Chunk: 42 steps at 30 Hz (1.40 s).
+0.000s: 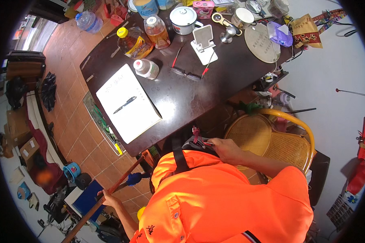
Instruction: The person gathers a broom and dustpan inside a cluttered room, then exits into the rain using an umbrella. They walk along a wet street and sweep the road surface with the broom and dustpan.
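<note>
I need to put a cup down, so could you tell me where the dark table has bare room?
The dark table is bare between the open notebook and the glasses, and right of them. Its far edge is crowded with bottles, a white pot and jars.

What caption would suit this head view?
Person in orange shirt: left hand grips a wooden pole, right hand rests on a dark bag.

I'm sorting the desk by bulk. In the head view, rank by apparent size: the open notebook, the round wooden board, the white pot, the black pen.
1. open notebook
2. round wooden board
3. white pot
4. black pen
</note>
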### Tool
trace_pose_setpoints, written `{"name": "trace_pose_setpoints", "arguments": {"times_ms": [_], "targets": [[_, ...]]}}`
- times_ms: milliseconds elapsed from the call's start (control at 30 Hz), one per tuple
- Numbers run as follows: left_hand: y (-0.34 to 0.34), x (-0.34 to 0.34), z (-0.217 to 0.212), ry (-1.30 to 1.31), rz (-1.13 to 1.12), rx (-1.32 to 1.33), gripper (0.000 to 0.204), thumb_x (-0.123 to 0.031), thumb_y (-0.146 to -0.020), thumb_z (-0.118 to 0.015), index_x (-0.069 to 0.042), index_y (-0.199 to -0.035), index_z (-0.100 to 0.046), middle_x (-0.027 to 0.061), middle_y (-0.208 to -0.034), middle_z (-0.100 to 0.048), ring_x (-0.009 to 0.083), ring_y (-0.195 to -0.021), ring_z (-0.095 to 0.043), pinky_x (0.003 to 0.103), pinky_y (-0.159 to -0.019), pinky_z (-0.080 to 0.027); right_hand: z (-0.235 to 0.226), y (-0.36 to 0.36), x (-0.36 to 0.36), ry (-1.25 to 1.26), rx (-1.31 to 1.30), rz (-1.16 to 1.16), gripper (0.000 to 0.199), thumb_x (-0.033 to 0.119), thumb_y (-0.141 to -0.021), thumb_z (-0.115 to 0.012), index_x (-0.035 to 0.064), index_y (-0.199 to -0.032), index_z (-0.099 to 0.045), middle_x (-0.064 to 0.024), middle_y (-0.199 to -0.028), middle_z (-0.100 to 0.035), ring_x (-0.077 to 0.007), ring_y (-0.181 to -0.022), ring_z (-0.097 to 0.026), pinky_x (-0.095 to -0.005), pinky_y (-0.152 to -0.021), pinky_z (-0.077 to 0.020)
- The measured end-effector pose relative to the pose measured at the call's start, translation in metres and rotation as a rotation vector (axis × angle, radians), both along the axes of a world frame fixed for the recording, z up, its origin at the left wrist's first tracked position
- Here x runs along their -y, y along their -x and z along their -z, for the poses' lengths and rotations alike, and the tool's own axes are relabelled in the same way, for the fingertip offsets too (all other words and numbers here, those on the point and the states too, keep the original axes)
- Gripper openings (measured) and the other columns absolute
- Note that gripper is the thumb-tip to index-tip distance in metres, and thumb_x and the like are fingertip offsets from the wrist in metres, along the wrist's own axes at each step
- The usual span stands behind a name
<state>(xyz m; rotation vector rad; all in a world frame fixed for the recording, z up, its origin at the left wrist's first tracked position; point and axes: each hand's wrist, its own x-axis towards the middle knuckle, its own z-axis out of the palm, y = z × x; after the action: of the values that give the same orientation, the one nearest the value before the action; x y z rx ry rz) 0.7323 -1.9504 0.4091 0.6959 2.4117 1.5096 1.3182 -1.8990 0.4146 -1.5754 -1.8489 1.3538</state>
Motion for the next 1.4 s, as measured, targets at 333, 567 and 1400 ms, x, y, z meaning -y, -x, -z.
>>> {"name": "trace_pose_setpoints", "arguments": {"times_ms": [333, 567, 1400], "targets": [[-0.001, -0.022, -0.013, -0.11, -0.032, -0.011, 0.016, 0.004, -0.071, -0.059, -0.005, -0.083, -0.053, 0.0027, -0.078, -0.051, 0.0146, -0.073, -0.053, 0.029, -0.067, -0.046, 0.007, 0.004, 0.01, 0.356, 0.389, -0.311, 0.04, 0.022, -0.077, -0.06, -0.0043, -0.104, -0.047, -0.0262, -0.079, -0.062, -0.0438, -0.078, -0.061, -0.0514, -0.068, -0.0482], [0.056, -0.017, 0.001, -0.129, 0.054, 0.04, 0.016, 0.0, -0.078, -0.062, -0.006, -0.09, -0.053, 0.0017, -0.085, -0.052, 0.0143, -0.079, -0.053, 0.03, -0.074, -0.046, 0.006, 0.069, -0.018, 0.21, 0.436, -0.283, 0.034, 0.021, -0.08, -0.056, -0.0066, -0.098, -0.048, -0.0273, -0.081, -0.062, -0.0419, -0.077, -0.062, -0.0508, -0.065, -0.0493], [0.308, -0.038, 0.092, -0.098, 0.489, -0.3, 0.016, -0.007, -0.084, -0.065, 0.006, -0.092, -0.06, 0.0114, -0.089, -0.062, 0.0212, -0.079, -0.056, 0.033, -0.079, -0.049, -0.032, 0.299, 0.013, 0.422, 0.436, -0.006, 0.027, 0.016, -0.08, -0.05, -0.0045, -0.096, -0.056, -0.0261, -0.088, -0.063, -0.0395, -0.086, -0.064, -0.0462, -0.073, -0.0509]]}}
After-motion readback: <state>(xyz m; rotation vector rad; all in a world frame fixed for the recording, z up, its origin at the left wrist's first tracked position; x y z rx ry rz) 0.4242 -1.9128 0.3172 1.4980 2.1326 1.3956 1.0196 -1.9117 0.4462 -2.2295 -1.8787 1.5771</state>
